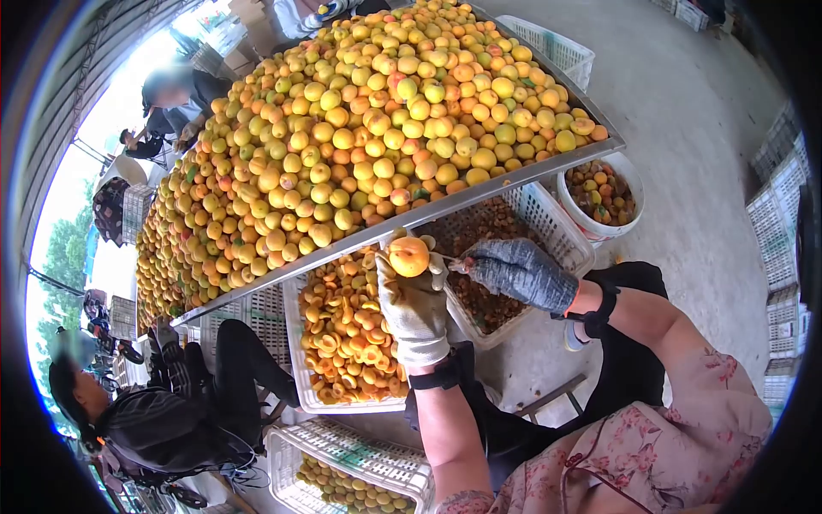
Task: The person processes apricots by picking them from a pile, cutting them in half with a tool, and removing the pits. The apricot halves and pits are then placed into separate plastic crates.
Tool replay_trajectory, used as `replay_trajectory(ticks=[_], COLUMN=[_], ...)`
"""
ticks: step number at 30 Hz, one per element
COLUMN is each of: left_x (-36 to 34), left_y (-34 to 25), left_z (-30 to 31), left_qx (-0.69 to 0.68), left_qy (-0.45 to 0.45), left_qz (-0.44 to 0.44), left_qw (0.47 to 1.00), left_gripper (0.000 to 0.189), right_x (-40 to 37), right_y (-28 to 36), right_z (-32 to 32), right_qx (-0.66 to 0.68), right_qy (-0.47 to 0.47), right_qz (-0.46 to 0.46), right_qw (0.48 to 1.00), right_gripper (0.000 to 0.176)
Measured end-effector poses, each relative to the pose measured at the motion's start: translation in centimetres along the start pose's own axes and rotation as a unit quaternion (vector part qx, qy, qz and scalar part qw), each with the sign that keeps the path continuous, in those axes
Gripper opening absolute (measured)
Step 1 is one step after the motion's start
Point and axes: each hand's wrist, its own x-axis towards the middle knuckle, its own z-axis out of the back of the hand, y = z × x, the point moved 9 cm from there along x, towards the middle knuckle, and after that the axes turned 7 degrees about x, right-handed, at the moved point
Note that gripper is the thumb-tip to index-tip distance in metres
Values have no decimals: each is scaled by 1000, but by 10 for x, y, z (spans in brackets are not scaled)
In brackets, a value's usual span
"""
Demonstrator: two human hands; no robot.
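Note:
My left hand (pixel 411 308), in a cream work glove, grips a whole orange-yellow apricot (pixel 408 256) just below the edge of the fruit-heaped table. To its right, my right hand (pixel 520 274) wears a grey knit glove, its fingers pinched together and pointing at the apricot. Something thin shows at those fingertips, too small to name. Under my left hand stands a white crate of halved apricots (pixel 349 338). A second crate (pixel 548 224), holding brown apricot pits (pixel 484 301), lies beneath my right hand.
Whole apricots (pixel 342 146) cover the metal-edged table (pixel 479 190). A white bucket (pixel 635 184) of fruit stands right of it. Another crate (pixel 342 441) with whole fruit sits near my left. A seated co-worker (pixel 171 420) is at left; another person (pixel 184 103) is beyond the heap.

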Motion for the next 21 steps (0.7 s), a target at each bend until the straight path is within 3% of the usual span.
replay_trajectory(ticks=[2,6,9,12,14,15,17,18,20,21], left_x=[-2,0,-1,-2,-1,-3,-1,-1,6,7], left_y=[0,0,-2,-4,-6,-3,-3,-3,-2,2], left_z=[11,7,9,3,15,27,27,27,28,24], left_qx=[50,39,38,39,80,94,107,96,128,161], left_qy=[-76,-39,-61,-88,-109,-156,-175,-185,-129,-77], left_qz=[-16,-25,-25,-33,-49,-40,-72,-70,-52,-29], left_qw=[996,998,997,995,990,982,976,976,982,983], left_gripper=[43,44,45,47,47,49,50,49,49,49], right_x=[-5,-7,-6,-5,-1,-1,-4,-3,-12,-10], right_y=[-3,8,-2,9,-5,-7,-31,-34,-59,-58], right_z=[-7,-9,-13,-15,-22,-24,-30,-31,-40,-38], right_qx=[2,-65,-20,-73,-20,-19,112,111,314,316], right_qy=[0,-24,-18,-25,23,25,18,19,-15,-16], right_qz=[-4,32,-36,44,-80,-78,-175,-171,-322,-322], right_qw=[1000,997,999,996,996,996,978,979,893,892], right_gripper=[21,23,23,22,23,23,24,24,21,21])
